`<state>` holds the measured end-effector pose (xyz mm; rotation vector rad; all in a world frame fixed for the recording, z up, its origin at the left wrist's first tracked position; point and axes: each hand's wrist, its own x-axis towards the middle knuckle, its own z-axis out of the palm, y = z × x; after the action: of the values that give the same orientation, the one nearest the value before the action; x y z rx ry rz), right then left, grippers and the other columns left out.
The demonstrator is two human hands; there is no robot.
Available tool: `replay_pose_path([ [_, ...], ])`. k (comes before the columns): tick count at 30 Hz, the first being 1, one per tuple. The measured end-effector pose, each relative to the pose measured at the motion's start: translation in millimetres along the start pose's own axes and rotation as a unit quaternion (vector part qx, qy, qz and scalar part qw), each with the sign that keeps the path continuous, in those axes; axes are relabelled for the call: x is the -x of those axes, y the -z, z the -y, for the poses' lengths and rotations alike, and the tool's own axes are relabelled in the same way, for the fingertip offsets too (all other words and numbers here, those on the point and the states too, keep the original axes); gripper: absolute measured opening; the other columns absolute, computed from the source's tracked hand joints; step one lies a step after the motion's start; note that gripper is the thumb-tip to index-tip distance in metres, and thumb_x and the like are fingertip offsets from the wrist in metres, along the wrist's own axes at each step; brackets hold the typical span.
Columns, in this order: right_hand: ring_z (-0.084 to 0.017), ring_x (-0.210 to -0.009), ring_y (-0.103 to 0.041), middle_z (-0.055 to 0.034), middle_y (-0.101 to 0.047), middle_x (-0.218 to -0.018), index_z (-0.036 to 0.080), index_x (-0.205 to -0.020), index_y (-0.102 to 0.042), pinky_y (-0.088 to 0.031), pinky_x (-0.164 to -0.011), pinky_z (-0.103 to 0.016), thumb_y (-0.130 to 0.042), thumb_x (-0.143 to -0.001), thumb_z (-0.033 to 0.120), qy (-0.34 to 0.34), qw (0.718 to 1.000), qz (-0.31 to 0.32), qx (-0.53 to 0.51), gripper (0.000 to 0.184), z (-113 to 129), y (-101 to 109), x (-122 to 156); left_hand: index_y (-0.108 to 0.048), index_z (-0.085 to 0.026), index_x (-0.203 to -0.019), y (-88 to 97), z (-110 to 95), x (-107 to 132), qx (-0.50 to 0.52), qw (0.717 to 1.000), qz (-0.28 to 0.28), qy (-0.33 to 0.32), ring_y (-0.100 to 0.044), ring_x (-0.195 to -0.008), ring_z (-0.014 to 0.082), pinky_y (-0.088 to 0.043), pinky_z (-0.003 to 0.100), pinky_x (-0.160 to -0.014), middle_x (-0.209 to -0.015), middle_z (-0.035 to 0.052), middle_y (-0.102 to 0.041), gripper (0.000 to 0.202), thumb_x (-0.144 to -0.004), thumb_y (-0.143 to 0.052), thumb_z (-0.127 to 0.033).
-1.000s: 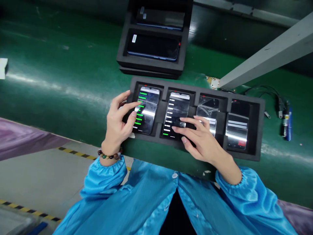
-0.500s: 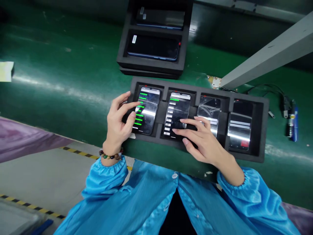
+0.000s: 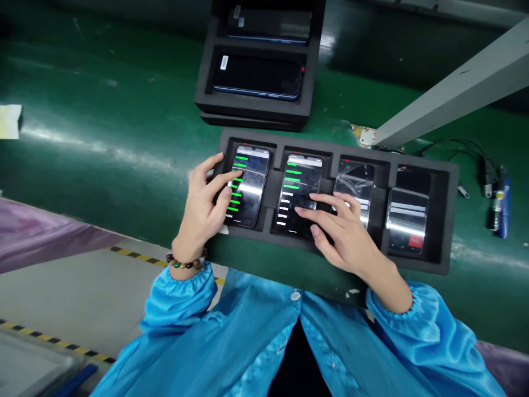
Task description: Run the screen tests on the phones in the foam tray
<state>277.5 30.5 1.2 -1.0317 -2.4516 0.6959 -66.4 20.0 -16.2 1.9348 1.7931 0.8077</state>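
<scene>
A black foam tray (image 3: 448,220) lies on the green belt and holds several phones side by side. My left hand (image 3: 203,207) rests at the tray's left end, fingers apart, index finger and thumb touching the leftmost phone (image 3: 248,184), whose screen shows green list lines. My right hand (image 3: 343,231) is spread over the second phone (image 3: 300,187), fingertips on the lower half of its lit menu screen. The third phone (image 3: 355,184) and the fourth phone (image 3: 407,218) lie untouched to the right, with glare on their screens.
A second stack of foam trays (image 3: 256,107) with dark phones sits behind on the green belt (image 3: 103,110). A grey metal bar (image 3: 450,94) slants in from the right. Cables and a blue pen-like tool (image 3: 502,201) lie at far right. Floor with yellow-black tape is lower left.
The green lines on the second phone's screen have changed, and my right fingers have shifted slightly up on it. My left hand stays on the first phone.
</scene>
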Motion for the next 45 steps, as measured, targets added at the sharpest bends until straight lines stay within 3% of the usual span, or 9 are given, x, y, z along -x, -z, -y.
replay_pose_path([
  [6,-0.032,-0.155,-0.058,-0.0053,-0.083,-0.136,0.028,-0.154,-0.062,-0.033,-0.129,-0.057,-0.05,-0.11,0.02,-0.037,0.998,-0.044,0.031,0.046,-2.5,-2.9,-0.7,-0.072,-0.035,-0.149,-2.1,1.7,-0.7,-0.005,1.0,0.015,0.005,-0.043,-0.163,0.0373,-0.038,0.064,-0.134,-0.176,0.0074,-0.045,0.044,-0.115,-0.048,-0.051],
  [11,-0.034,-0.154,-0.058,-0.0081,-0.082,-0.136,0.03,-0.155,-0.061,-0.034,-0.129,-0.061,-0.051,-0.109,0.02,-0.038,0.997,-0.05,0.038,0.048,-5.2,-4.6,0.8,-0.067,-0.032,-0.154,-1.1,13.9,-0.1,0.097,0.995,-0.023,0.028,-0.044,-0.166,0.0321,-0.033,0.059,-0.141,-0.174,0.0067,-0.05,0.047,-0.117,-0.047,-0.054],
  [17,-0.036,-0.154,-0.058,-0.0115,-0.077,-0.142,0.03,-0.155,-0.06,-0.034,-0.127,-0.063,-0.05,-0.11,0.021,-0.031,0.997,-0.051,0.04,0.047,-4.8,-1.6,2.5,-0.052,-0.034,-0.166,7.2,28.8,-0.5,0.148,0.987,0.062,0.022,-0.031,-0.174,0.0358,-0.03,0.059,-0.143,-0.181,0.0105,-0.042,0.072,-0.102,-0.074,-0.06],
  [24,-0.037,-0.153,-0.059,-0.0113,-0.076,-0.144,0.031,-0.155,-0.061,-0.035,-0.127,-0.064,-0.051,-0.109,0.022,-0.028,0.997,-0.059,0.039,0.048,-4.5,-1.0,4.0,-0.059,-0.031,-0.156,-3.8,28.8,-4.7,0.135,0.989,0.003,0.053,-0.056,-0.156,0.0337,-0.048,0.054,-0.132,-0.173,0.0128,-0.049,0.064,-0.101,-0.075,-0.06],
  [30,-0.036,-0.149,-0.063,-0.0101,-0.075,-0.147,0.033,-0.154,-0.063,-0.038,-0.125,-0.061,-0.051,-0.11,0.022,-0.037,0.995,-0.088,0.027,0.047,-3.7,3.6,3.6,-0.048,-0.028,-0.165,6.7,31.6,-0.5,0.131,0.989,0.061,0.023,-0.043,-0.167,0.035,-0.038,0.053,-0.14,-0.181,0.0125,-0.039,0.081,-0.099,-0.079,-0.063],
  [34,-0.036,-0.146,-0.065,-0.0091,-0.077,-0.145,0.033,-0.149,-0.069,-0.04,-0.125,-0.062,-0.051,-0.112,0.024,-0.11,0.979,-0.162,0.049,0.043,-15.2,21.5,28.1,-0.049,-0.024,-0.165,7.9,34.5,1.1,0.133,0.989,0.058,0.004,-0.039,-0.169,0.0368,-0.031,0.058,-0.143,-0.182,0.0128,-0.038,0.079,-0.1,-0.083,-0.054],
  [38,-0.038,-0.141,-0.068,-0.0104,-0.081,-0.132,0.028,-0.138,-0.077,-0.04,-0.125,-0.067,-0.051,-0.113,0.028,-0.222,0.929,-0.276,0.108,0.036,-36.8,39.1,75.8,-0.054,-0.025,-0.161,2.3,31.0,-0.2,0.138,0.99,0.022,0.034,-0.045,-0.165,0.0394,-0.036,0.064,-0.14,-0.179,0.013,-0.044,0.073,-0.101,-0.08,-0.056],
  [41,-0.039,-0.139,-0.069,-0.0114,-0.081,-0.127,0.027,-0.133,-0.079,-0.04,-0.124,-0.071,-0.05,-0.114,0.032,-0.269,0.91,-0.283,0.141,0.036,-49.0,42.5,100.9,-0.061,-0.028,-0.158,1.6,16.9,-2.4,0.096,0.994,-0.003,0.042,-0.049,-0.162,0.0389,-0.038,0.064,-0.139,-0.173,0.0108,-0.052,0.061,-0.105,-0.074,-0.056],
  [45,-0.038,-0.139,-0.067,-0.0123,-0.08,-0.128,0.027,-0.133,-0.079,-0.04,-0.121,-0.069,-0.048,-0.114,0.032,-0.269,0.915,-0.255,0.156,0.036,-49.0,37.3,98.0,-0.063,-0.029,-0.157,2.3,-4.9,-5.6,0.028,0.999,-0.026,0.018,-0.047,-0.163,0.0383,-0.039,0.065,-0.138,-0.172,0.0107,-0.052,0.051,-0.111,-0.065,-0.051],
])
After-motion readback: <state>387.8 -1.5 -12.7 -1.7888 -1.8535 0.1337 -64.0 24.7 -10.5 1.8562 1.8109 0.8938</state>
